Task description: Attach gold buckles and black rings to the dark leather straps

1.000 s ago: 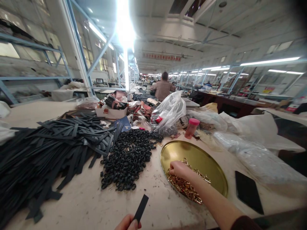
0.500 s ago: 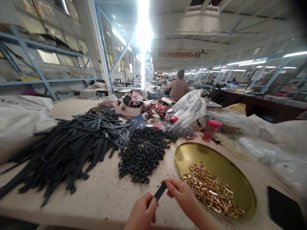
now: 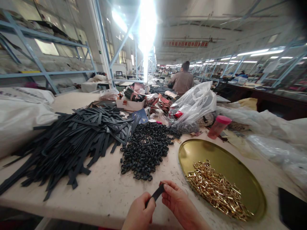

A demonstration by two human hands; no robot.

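A short black strap (image 3: pixel 157 193) is stretched between my two hands above the table's front part. My left hand (image 3: pixel 141 210) is closed on its near end, thumb on top. My right hand (image 3: pixel 177 202) pinches the far end, where the strap curves over. A small shiny reddish-gold piece shows at that end, partly hidden by the fingers; I cannot tell its exact shape. Just beyond my hands lies a heap of small black loops (image 3: pixel 145 150). To the right, gold metal buckles (image 3: pixel 218 188) are piled on an oval gold tray (image 3: pixel 216 151).
Many loose black straps (image 3: pixel 79 143) cover the table's left side. Behind are a white box (image 3: pixel 130 104), a clear plastic bag (image 3: pixel 195 102) and a pink-lidded jar (image 3: pixel 218 127). A dark flat phone-like object (image 3: pixel 291 207) lies at right. A person (image 3: pixel 183 80) sits farther back.
My right hand has turned and drawn slightly nearer my left, and the strap's far end now bends over. The camera view has shifted a little, moving the tray rightward in the picture.
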